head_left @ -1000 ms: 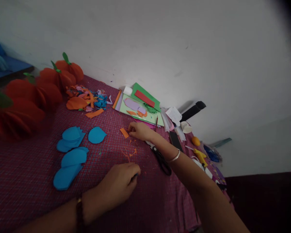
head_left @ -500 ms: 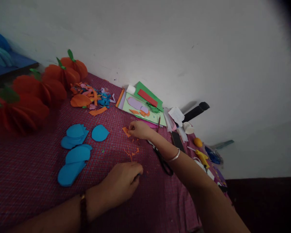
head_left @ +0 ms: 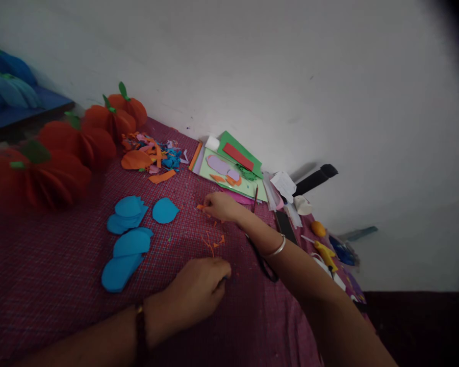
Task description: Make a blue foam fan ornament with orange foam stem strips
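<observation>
My right hand [head_left: 222,206], below a silver bangle, pinches a small orange paper scrap [head_left: 200,207] just above the checked cloth. My left hand [head_left: 199,286] is closed at the front, its fingers curled; whatever may be inside is hidden. Thin orange trimmings [head_left: 213,242] lie between the two hands. Left of them are several stacked blue paper petal shapes [head_left: 132,242] and a separate blue one [head_left: 165,210]. Dark-handled scissors [head_left: 266,267] lie partly under my right forearm.
Orange paper pumpkins [head_left: 63,173] line the left side, beside a heap of mixed scraps [head_left: 153,153]. Coloured sheets [head_left: 210,176] lie by the wall with a pencil [head_left: 256,198] nearby. A yellow glue gun [head_left: 326,255] is at the right edge. Blue paper pumpkins [head_left: 13,84] stand at far left.
My right fingers have closed further over the orange scrap, so less of it shows. My left hand keeps its curled pose. The view has shifted slightly to the left.
</observation>
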Tool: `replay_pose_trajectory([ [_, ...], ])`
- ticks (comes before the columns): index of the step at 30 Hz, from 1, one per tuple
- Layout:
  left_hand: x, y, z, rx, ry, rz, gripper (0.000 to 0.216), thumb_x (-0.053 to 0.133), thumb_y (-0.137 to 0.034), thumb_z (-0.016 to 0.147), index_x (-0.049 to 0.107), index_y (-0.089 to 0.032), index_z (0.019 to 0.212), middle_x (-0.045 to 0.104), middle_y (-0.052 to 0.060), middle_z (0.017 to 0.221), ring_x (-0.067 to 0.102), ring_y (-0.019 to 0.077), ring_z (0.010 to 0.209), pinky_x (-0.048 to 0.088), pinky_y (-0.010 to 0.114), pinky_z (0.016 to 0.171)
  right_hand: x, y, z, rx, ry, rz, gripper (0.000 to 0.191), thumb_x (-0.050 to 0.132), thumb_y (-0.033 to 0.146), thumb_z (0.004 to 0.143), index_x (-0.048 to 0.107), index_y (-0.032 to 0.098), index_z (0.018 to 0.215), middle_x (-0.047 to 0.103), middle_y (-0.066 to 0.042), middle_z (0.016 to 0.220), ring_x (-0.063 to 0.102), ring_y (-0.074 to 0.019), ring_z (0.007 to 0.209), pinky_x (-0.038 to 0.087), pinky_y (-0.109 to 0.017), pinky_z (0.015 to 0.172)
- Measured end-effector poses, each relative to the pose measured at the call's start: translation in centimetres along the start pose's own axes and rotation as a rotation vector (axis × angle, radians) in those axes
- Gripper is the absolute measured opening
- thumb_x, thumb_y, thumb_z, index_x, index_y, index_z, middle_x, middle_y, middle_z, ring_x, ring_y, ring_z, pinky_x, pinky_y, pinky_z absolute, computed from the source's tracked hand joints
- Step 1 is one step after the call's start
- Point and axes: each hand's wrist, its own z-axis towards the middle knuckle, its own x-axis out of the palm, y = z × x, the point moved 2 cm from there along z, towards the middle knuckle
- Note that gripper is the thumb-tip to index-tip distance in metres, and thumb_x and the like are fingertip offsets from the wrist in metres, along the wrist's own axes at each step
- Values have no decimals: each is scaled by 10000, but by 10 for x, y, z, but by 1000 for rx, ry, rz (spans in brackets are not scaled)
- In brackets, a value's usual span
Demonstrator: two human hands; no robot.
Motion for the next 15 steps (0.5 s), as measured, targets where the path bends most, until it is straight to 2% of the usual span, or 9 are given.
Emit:
replay_pose_trajectory([
  [2, 0, -1, 0, 7, 0, 11, 160, 449, -79, 764, 552, -195, 725, 612, -4, 734, 548, 141, 656, 381, 251, 590, -3, -1, 5, -13, -31, 23, 142, 617, 210, 811, 683, 136, 710, 646, -29, 660, 509, -102, 561, 285, -239, 525],
  [5, 1, -1, 0, 12, 1, 19, 165, 451, -78, 766, 561, -198, 742, 629, 1, 751, 563, 145, 670, 391, 246, 587, -17, 2, 22, -26, -113, 65, 136, 589, 204, 826, 683, 131, 761, 658, -22, 686, 531, -98, 581, 318, -226, 542],
  [10, 1, 0, 0, 4, -11, 16, 148, 471, -84, 752, 545, -203, 705, 657, 8, 758, 571, 150, 667, 372, 248, 570, -54, 33, 76, -71, -282, 96, 168, 589, 241, 833, 683, 108, 791, 675, -60, 753, 581, -139, 681, 362, -239, 595],
  [15, -1, 0, -1, -6, -35, -14, 138, 472, -127, 778, 530, -196, 674, 661, 9, 726, 554, 144, 614, 335, 251, 534, -75, 65, 113, -150, -455, 148, 331, 565, 256, 862, 590, 89, 1146, 680, -92, 1031, 606, -157, 888, 415, -240, 745],
])
